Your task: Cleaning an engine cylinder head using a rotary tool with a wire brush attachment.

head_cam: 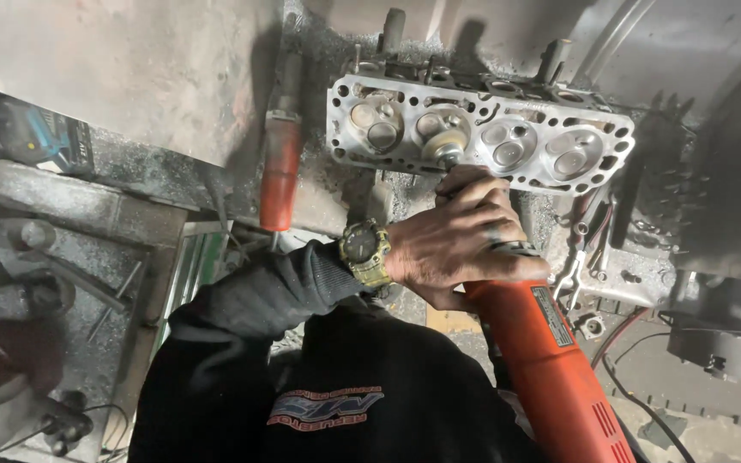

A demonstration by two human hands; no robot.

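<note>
A narrow grey rectangular label (551, 315) with dark print runs along the orange grinder (551, 369) body. At far left, a dark box with blue and white panels (40, 137) lies tilted on the surface.

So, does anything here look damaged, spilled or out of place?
Nothing looks broken. The bench is coated in grey dust and grit, and loose wrenches lie scattered beside the engine head. The left hand grips the orange grinder, its tip in one chamber. The right hand is out of view.
</note>
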